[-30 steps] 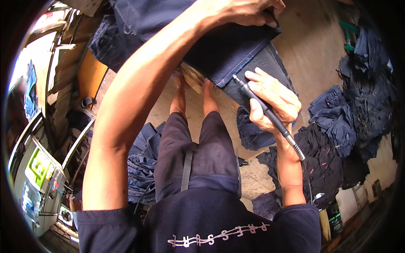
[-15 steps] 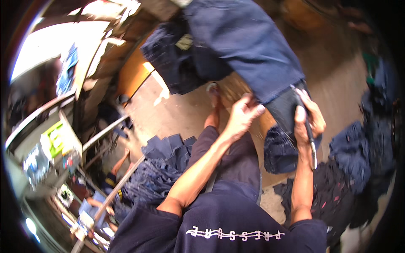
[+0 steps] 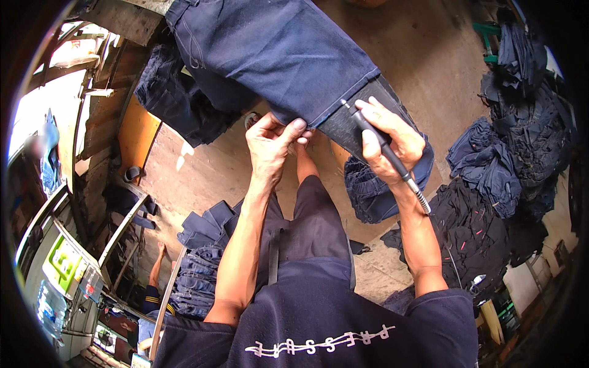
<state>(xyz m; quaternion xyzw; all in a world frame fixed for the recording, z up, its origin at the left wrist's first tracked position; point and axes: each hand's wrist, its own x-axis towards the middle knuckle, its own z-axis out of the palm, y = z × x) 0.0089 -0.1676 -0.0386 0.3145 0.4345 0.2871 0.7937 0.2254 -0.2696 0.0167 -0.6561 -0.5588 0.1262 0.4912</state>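
A dark blue trouser leg (image 3: 276, 58) lies stretched over a narrow dark board (image 3: 342, 130), its hem toward me. My left hand (image 3: 270, 147) pinches the left corner of that hem between thumb and fingers. Held like a pen in my right hand (image 3: 399, 138) is a slim black handpiece (image 3: 396, 162) with a metal tip and a coiled spring at its tail. The tip is at the hem, near its middle; whether it touches the cloth I cannot tell. More dark denim (image 3: 175, 98) hangs below the leg, and another bundle (image 3: 371, 193) hangs beneath the board's near end.
Stacked folded denim (image 3: 199, 270) is beside my left arm. Heaps of dark garments (image 3: 472, 227) and blue cloth (image 3: 485, 162) lie at the right. A wooden rail (image 3: 165, 300) and a shelf with a green tray (image 3: 61, 260) stand left, near another person's arm (image 3: 157, 267).
The handpiece tip has moved from the hem's right corner toward its middle. My left hand has closed on the hem's left corner. The whole view has shifted and become sharper.
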